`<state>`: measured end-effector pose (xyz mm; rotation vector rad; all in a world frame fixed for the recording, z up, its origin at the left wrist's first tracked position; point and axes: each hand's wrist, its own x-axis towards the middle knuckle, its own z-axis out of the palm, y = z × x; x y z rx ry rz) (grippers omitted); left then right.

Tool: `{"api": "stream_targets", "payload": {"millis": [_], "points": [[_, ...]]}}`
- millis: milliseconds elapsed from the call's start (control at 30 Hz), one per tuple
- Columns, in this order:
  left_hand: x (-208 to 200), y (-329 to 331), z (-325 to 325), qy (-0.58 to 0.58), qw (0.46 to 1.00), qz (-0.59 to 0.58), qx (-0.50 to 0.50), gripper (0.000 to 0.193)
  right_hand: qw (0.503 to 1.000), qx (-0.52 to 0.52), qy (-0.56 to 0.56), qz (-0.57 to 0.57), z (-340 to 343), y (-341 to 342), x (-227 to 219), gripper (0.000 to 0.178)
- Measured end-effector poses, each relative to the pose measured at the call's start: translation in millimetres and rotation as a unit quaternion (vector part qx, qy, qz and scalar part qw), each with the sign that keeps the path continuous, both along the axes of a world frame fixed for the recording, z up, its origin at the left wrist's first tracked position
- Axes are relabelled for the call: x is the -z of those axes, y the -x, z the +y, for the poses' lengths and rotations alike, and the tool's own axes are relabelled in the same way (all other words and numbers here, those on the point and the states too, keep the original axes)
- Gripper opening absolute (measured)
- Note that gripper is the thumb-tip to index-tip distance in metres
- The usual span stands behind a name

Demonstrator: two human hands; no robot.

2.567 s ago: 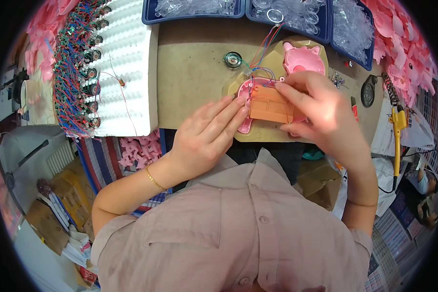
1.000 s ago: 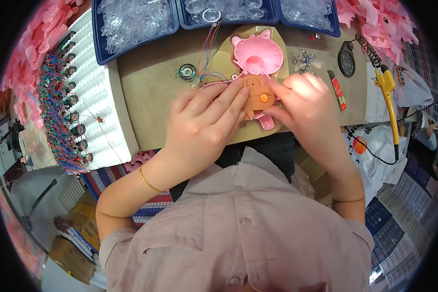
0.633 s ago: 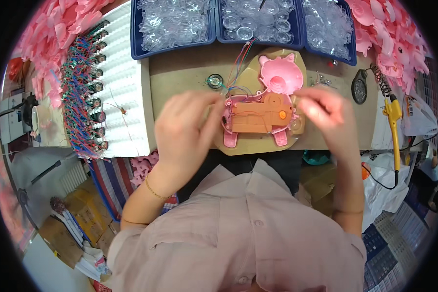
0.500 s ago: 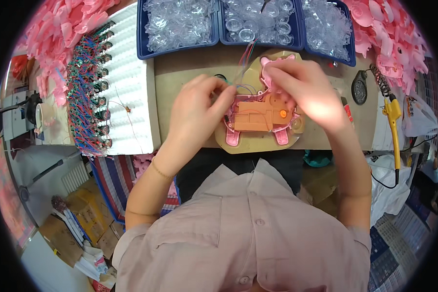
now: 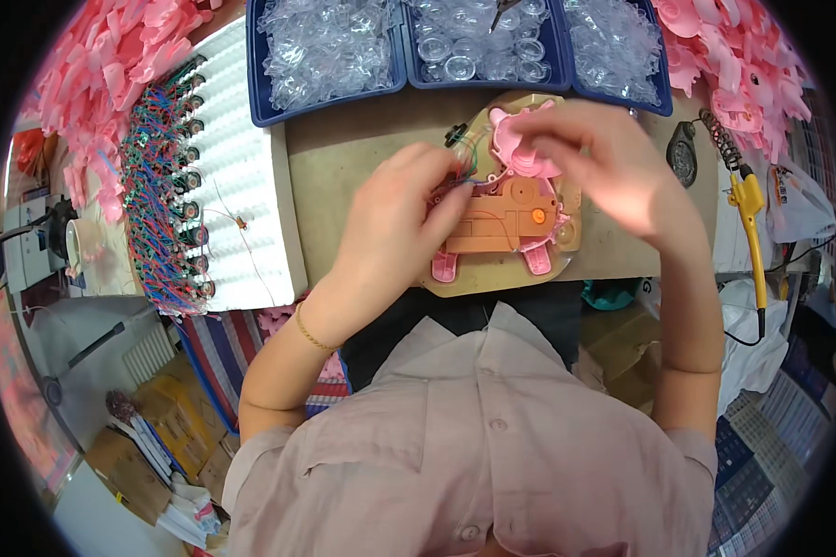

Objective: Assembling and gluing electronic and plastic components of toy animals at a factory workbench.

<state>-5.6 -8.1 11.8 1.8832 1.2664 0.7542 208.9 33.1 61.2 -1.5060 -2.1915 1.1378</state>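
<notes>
In front of me a pink plastic toy shell [image 5: 445, 267] lies in a tan fixture [image 5: 492, 280]. Inside the shell sits an orange gearbox [image 5: 483, 231] with a round orange knob. My left hand [image 5: 401, 209] is closed at the shell's upper left edge, pinching thin coloured wires [image 5: 474, 160]; its fingertips are partly hidden. Just beyond those fingers rests a small round black part [image 5: 455, 135]. Over the shell's rounded head section [image 5: 518, 153] hovers my right hand [image 5: 608, 167], fingers bent and apart, with nothing visible in them.
Blue bins [image 5: 330, 96] of clear plastic parts line the back. At left, a white ridged tray [image 5: 251, 176] holds several wired round black parts [image 5: 167, 200]. Pink shells [image 5: 102, 84] are heaped at both back corners. A yellow-handled soldering iron [image 5: 751, 209] hangs at right, near a dark oval object [image 5: 683, 153].
My left hand has moved right, closer over the shell's edge. My right hand has risen from the head section and its fingers have spread. The black part shows more fully.
</notes>
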Motion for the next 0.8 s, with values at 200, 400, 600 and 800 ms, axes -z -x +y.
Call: {"api": "stream_targets", "payload": {"millis": [200,400,600,800], "points": [[7.7,8.2,6.1,0.128,0.983,-0.126,0.035,0.02,0.957,-0.172,-0.234,-0.009,21.9,21.1,38.8,0.024],[0.4,24.3,24.2,0.358,0.903,-0.233,0.049,0.024,0.921,-0.111,-0.37,-0.053,4.2,0.4,14.8,0.01],[-7.7,19.1,27.0,0.356,0.916,-0.168,0.078,0.024,0.948,0.068,0.253,0.181,-6.9,-14.8,12.2,0.014],[1.4,5.9,22.8,0.232,0.96,-0.153,0.021,0.025,0.911,-0.091,-0.396,-0.078,-11.1,-25.0,37.4,0.021]]}}
